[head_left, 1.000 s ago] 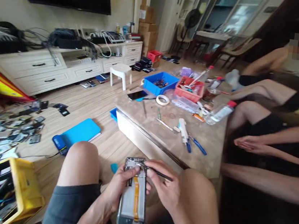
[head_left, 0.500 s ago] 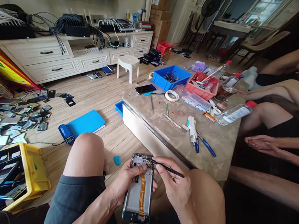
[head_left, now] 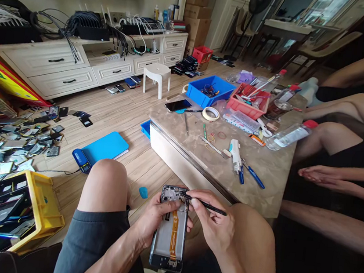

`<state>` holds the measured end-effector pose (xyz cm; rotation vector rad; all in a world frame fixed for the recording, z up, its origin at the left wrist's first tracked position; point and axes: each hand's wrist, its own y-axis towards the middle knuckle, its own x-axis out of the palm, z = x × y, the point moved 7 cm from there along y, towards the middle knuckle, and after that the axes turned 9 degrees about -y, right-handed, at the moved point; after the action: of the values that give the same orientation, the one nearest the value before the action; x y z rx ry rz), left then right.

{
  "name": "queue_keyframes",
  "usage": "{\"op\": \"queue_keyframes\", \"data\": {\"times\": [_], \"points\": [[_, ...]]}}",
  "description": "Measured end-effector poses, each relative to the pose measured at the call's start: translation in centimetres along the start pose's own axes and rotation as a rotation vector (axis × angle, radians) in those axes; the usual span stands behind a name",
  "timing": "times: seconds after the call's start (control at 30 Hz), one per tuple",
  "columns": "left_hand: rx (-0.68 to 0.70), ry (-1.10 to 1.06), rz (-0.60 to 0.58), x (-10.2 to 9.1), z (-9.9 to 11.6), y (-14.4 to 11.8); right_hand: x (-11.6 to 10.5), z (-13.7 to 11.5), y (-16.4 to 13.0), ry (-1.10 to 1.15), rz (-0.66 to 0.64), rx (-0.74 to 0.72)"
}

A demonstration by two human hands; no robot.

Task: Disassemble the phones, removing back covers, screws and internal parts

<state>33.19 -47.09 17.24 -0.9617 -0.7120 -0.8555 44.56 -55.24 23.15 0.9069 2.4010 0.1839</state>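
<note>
Between my knees I hold an opened phone [head_left: 170,232] with its back off; a silver battery and an orange flex cable show. My left hand [head_left: 152,219] grips the phone's left side, thumb across its upper part. My right hand [head_left: 212,224] pinches thin black tweezers [head_left: 206,207] whose tip touches the phone's top edge by the camera area.
A low marble table [head_left: 273,174] ahead carries a blue bin [head_left: 211,91], a red tray [head_left: 248,101], tape roll [head_left: 210,113], pliers [head_left: 250,173], bottle [head_left: 286,135]. A yellow crate [head_left: 39,207] of phones stands left. Another person's legs and hand [head_left: 323,177] are at right.
The camera view tilted down and slightly right over the last second. My hands kept their hold; the tweezers' tip stays at the phone's top edge.
</note>
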Motion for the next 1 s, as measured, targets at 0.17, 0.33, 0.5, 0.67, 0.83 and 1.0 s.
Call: {"op": "queue_keyframes", "data": {"times": [0.17,0.33,0.5,0.67,0.83,1.0], "points": [[0.006,-0.012,-0.012,-0.33,-0.11,0.23,-0.09,0.02,-0.08,-0.031,-0.001,0.016],[0.001,-0.022,-0.026,0.01,-0.07,0.29,-0.08,-0.11,-0.08,-0.053,-0.001,0.016],[-0.016,-0.028,0.005,0.22,-0.02,0.07,-0.09,0.09,-0.19,-0.042,0.014,0.017],[-0.033,-0.035,0.012,0.21,-0.05,0.05,-0.07,-0.17,-0.16,-0.03,0.043,0.021],[-0.024,-0.038,-0.018,0.3,0.01,0.3,-0.04,-0.36,-0.1,-0.012,0.066,0.087],[-0.009,-0.047,-0.008,0.08,0.0,0.38,-0.08,-0.16,-0.15,-0.044,0.054,0.057]]}}
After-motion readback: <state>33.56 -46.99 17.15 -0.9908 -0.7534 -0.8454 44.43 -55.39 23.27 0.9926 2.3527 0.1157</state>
